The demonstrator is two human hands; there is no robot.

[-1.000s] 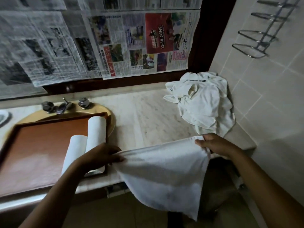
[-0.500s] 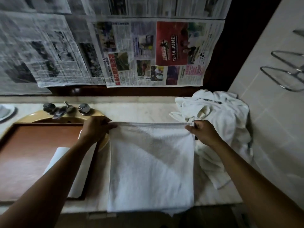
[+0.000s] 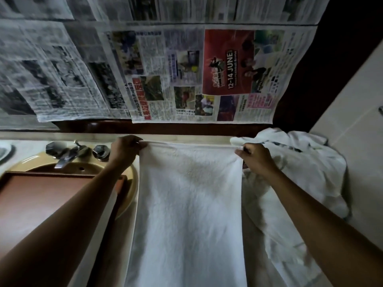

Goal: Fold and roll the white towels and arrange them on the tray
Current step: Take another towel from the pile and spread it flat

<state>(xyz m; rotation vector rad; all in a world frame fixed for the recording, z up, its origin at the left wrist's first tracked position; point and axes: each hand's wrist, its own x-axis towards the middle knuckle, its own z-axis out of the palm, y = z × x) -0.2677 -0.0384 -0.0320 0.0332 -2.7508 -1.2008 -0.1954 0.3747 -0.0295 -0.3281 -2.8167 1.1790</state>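
A white towel (image 3: pixel 188 208) lies stretched lengthwise on the marble counter, its far edge near the back wall. My left hand (image 3: pixel 124 151) pinches the far left corner and my right hand (image 3: pixel 253 159) pinches the far right corner. A brown wooden tray (image 3: pixel 41 195) sits over the basin at the left; my left forearm hides the rolled towels on it. A heap of unfolded white towels (image 3: pixel 300 172) lies to the right of the stretched towel.
A yellow basin (image 3: pixel 128 195) with a metal tap and two knobs (image 3: pixel 68 152) lies under the tray's far end. Newspaper sheets (image 3: pixel 165 75) cover the back wall. A tiled wall (image 3: pixel 352 112) bounds the counter on the right.
Both hands have carried the towel's top edge away from me, from the counter's front edge to its back, so the towel now lies flat and stretched out. The view has moved closer.
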